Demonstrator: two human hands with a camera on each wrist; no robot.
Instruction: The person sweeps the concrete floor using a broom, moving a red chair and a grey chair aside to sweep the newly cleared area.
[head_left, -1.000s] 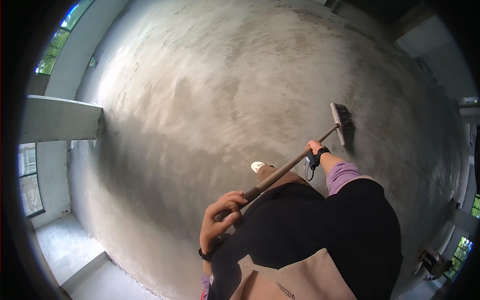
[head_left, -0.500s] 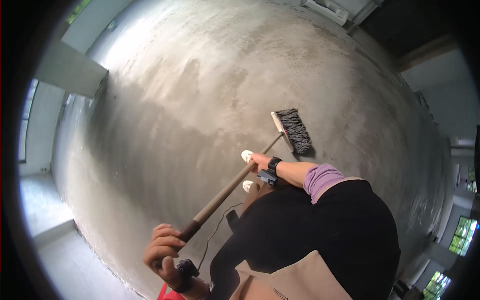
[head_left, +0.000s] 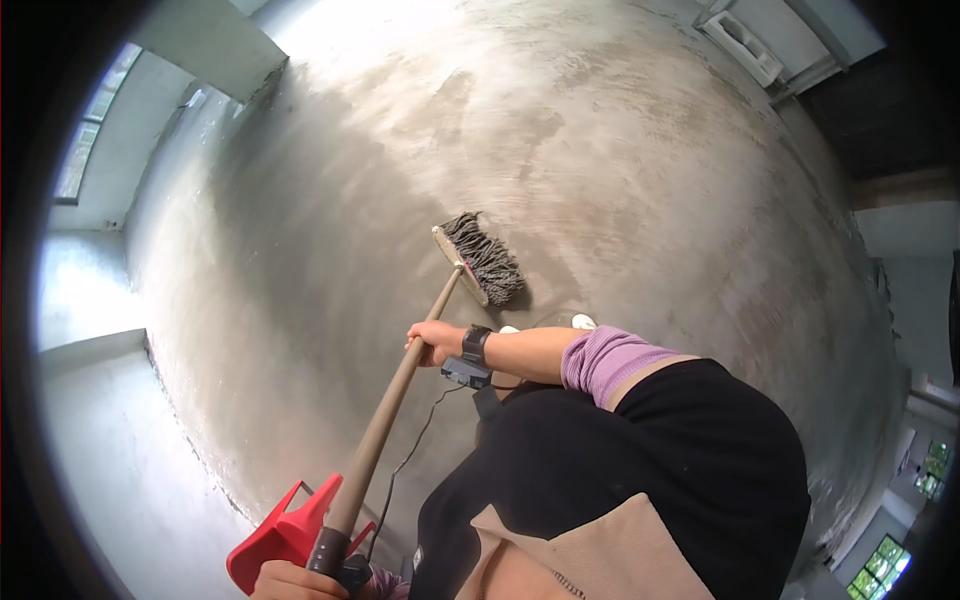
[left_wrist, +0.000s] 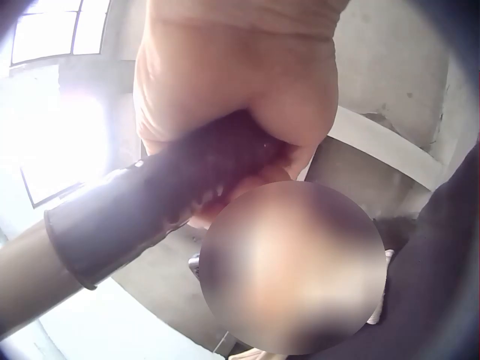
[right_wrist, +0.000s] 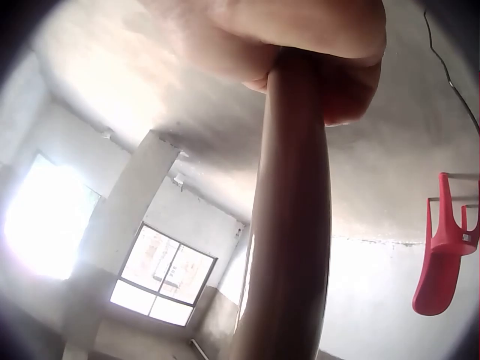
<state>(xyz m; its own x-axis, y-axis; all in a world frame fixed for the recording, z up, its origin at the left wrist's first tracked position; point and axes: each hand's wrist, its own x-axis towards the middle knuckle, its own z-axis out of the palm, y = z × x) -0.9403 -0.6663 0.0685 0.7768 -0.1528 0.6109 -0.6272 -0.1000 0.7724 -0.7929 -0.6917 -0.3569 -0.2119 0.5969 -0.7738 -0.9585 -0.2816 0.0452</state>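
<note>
A mop with a long brown handle (head_left: 385, 420) slants across the head view, its grey string head (head_left: 485, 262) spread on the concrete floor. My right hand (head_left: 437, 343) grips the handle partway down, fingers wrapped round the shaft in the right wrist view. At the lower edge of the head view, my left hand (head_left: 295, 582) holds the dark grip (head_left: 328, 552) at the handle's upper end. In the left wrist view the fingers curl round that dark sleeve.
A red plastic chair (head_left: 290, 535) stands behind the handle's upper end at the lower left. A pale raised ledge (head_left: 110, 400) runs along the left side, and a wall pillar (head_left: 215, 45) juts out at upper left. A white shoe (head_left: 583, 321) shows near the mop head.
The mop head has swept leftward over the floor, with the right hand moving left along with it. The left hand has dropped toward the lower edge, and the red chair has come into view.
</note>
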